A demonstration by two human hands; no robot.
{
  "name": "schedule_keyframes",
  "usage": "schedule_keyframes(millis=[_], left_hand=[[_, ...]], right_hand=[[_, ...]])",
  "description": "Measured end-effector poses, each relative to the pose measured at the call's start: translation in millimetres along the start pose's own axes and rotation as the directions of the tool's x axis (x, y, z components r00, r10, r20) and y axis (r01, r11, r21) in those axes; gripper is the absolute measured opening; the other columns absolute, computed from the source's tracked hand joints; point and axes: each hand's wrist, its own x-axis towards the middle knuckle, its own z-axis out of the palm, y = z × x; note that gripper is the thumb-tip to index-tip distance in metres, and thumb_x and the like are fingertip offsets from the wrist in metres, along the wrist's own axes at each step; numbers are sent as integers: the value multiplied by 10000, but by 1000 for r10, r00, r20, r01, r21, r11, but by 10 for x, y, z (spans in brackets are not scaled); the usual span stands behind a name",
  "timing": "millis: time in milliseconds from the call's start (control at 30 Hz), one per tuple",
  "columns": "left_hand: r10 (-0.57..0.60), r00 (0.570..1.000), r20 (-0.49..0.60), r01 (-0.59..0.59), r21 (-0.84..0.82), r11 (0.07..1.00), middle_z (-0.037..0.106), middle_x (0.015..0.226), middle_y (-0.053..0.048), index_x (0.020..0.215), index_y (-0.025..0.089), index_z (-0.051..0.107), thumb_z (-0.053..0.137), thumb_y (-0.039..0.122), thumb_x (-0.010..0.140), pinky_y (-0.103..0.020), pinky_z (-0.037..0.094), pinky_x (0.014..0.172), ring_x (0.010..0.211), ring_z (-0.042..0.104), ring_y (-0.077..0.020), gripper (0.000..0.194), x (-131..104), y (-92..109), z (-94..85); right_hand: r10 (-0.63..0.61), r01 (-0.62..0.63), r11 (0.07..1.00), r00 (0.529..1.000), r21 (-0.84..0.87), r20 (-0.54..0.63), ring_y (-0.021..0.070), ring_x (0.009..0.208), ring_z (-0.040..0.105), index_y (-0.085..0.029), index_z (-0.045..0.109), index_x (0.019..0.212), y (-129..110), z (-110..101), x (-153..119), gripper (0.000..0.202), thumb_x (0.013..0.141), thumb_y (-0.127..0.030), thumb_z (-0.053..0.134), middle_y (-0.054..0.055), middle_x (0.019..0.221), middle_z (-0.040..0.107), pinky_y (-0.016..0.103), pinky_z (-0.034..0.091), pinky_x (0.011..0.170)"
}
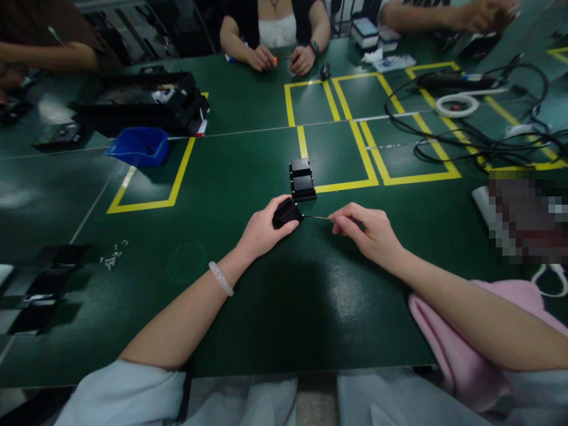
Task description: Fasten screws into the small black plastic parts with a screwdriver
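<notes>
A small black block (pixel 286 214) is gripped in my left hand (pixel 266 228), thumb at its near side and fingers over the far side. My right hand (pixel 366 231) pinches a thin metal rod (pixel 317 217) whose tip reaches the right edge of that block. The rod's other end is hidden in my fingers. Just beyond my left hand, a pair of similar black pieces (pixel 302 178) with small silver points along their sides lies on the green table (pixel 310 319).
Small metal screws (pixel 112 257) and black flat parts (pixel 47 284) lie at left, beyond them a blue tray (pixel 142 146) and stacked black trays (pixel 142 100). Cables (pixel 470 139) lie far right, a pink cloth (pixel 470 337) near right. A person's hands (pixel 302 60) rest across the table.
</notes>
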Motion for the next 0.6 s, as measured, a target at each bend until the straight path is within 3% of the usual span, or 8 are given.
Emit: schedule_keyframes(millis=[233, 467, 600], left_hand=[[-7, 1000, 0, 7, 1, 1000, 683, 1221, -92, 1440, 233, 474, 614, 545, 876, -393, 541, 877, 1057, 680, -285, 659, 3, -15, 3], [-7, 1000, -1, 7, -15, 1000, 681, 1226, -86, 1441, 219, 475, 627, 535, 878, -370, 545, 877, 1054, 679, -268, 663, 2, -9, 5], [-14, 1000, -11, 14, 1, 1000, 687, 1211, -88, 1434, 220, 483, 629, 534, 874, -383, 543, 875, 1040, 686, -277, 658, 5, -18, 13]], right_hand=[[39, -42, 996, 999, -78, -38, 114, 587, 553, -215, 601, 903, -4, 13, -3, 183, 997, -303, 472, -5, 746, 644, 250, 420, 582], [14, -22, 995, 996, -97, -89, 154, 708, 617, -230, 544, 995, 13, 29, -3, 78, 971, -247, 471, 22, 846, 652, 278, 470, 665], [67, -72, 995, 995, -74, -71, 163, 705, 638, -235, 531, 1010, 27, 35, -5, 77, 971, -287, 490, 16, 822, 659, 279, 473, 645]])
